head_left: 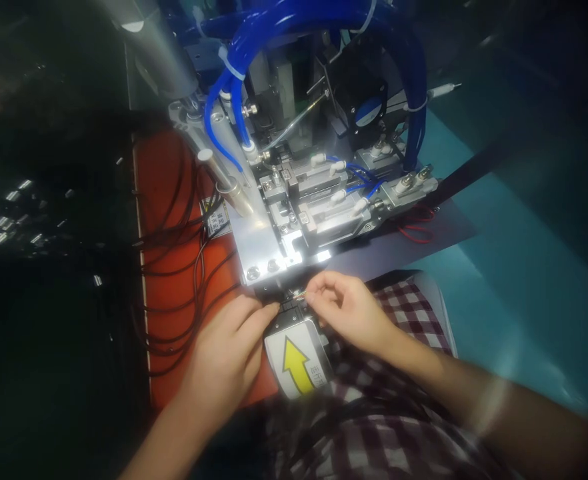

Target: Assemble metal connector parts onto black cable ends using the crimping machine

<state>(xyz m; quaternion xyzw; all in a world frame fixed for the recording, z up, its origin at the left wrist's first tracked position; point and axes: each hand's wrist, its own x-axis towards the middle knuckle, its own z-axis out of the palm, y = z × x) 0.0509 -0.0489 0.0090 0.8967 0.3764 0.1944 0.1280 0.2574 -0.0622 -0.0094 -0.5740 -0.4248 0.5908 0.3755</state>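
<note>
My right hand [349,310] pinches thin wires [300,295] between thumb and fingertips, just in front of the machine's metal plate [261,250]. The wire tips point left over a small black fixture [289,310]. My left hand [231,347] is closed, its thumb and forefinger together at the fixture's left edge. Whatever it may hold there is hidden. Right below the fixture is a white label [297,357] with a yellow arrow pointing toward the machine.
Above my hands stands the machine with pneumatic cylinders [337,203] and thick blue air hoses [319,13]. Black cables [194,300] lie across an orange surface [167,167] on the left. Red wires [417,232] loop at the right. A checked cloth [369,427] covers my lap.
</note>
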